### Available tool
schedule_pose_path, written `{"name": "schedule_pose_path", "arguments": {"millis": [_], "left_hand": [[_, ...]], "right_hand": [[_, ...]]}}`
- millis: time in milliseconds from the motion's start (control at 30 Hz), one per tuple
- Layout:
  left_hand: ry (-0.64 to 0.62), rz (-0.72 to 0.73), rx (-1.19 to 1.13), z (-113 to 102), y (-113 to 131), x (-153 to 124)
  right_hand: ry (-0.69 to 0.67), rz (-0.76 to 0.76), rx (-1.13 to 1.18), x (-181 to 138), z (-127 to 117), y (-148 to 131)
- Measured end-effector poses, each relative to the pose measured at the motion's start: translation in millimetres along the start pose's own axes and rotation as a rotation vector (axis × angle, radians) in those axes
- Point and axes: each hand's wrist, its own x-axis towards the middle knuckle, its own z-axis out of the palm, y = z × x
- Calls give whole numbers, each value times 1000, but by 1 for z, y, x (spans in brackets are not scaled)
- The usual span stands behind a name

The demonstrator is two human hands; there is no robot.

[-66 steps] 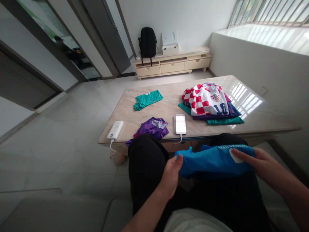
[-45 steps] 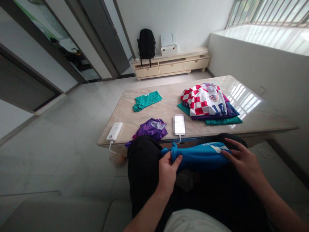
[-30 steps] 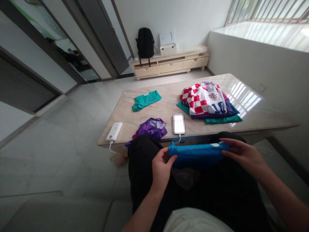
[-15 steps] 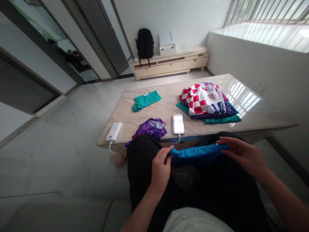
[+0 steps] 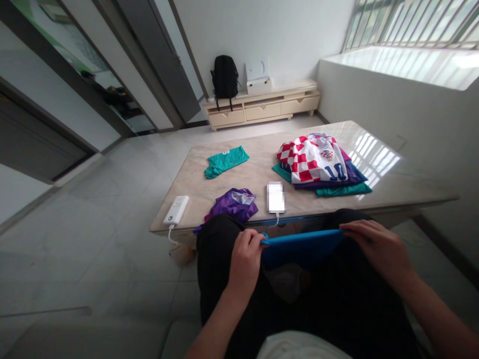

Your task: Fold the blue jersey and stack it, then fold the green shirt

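A piece of blue clothing [image 5: 303,247], its exact kind not visible, is stretched between my hands above my lap. My left hand [image 5: 245,257] pinches its left end, and my right hand [image 5: 374,244] grips its upper right corner. The top edge runs nearly straight, and the cloth hangs down from it. Just beyond my left knee lies a crumpled purple jersey [image 5: 234,204] at the table's near edge. A folded teal garment [image 5: 226,162] rests farther back. On the right sits a pile of clothes topped by a red-and-white checked jersey [image 5: 314,159] with the number 10.
The marble-look table [image 5: 198,174] stands in front of my knees. On it are a white power bank [image 5: 175,209] with a cable and a blurred-out white device [image 5: 276,198], also cabled. Behind, a low cabinet [image 5: 262,109] carries a black backpack [image 5: 224,77] and a white box [image 5: 258,86].
The blue clothing's top edge has been pulled straighter, and more of it hangs down. My right hand's fingers have closed on its corner. The view has tilted slightly upward.
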Motion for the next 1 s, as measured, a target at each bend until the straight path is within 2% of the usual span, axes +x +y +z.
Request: {"name": "schedule_pose_path", "arguments": {"millis": [67, 233, 400, 500, 567, 667, 733, 833, 900, 1000], "left_hand": [[-20, 22, 23, -5, -3, 5], [-189, 130, -27, -21, -16, 21], [-178, 129, -81, -33, -28, 52], [-190, 134, -67, -32, -36, 88], [-219, 131, -33, -26, -41, 125], [-229, 167, 41, -18, -40, 207], [-186, 203, 87, -22, -29, 273], [-57, 249, 138, -42, 4, 364], [57, 296, 165, -56, 28, 408], [202, 385, 234, -58, 54, 445]], "right_hand": [[5, -54, -33, 1, -4, 1], [46, -78, -84, 5, -18, -2], [99, 15, 23, 20, -37, -8], [90, 6, 38, 49, -47, -8], [81, -24, -14, 85, -53, -4], [90, -27, -111, 167, -67, 6], [92, 17, -101, 232, -88, 9], [177, 9, -74, 316, -139, 6], [263, -25, -56, 352, -173, 2], [352, -66, -24, 378, -205, 3]]}}
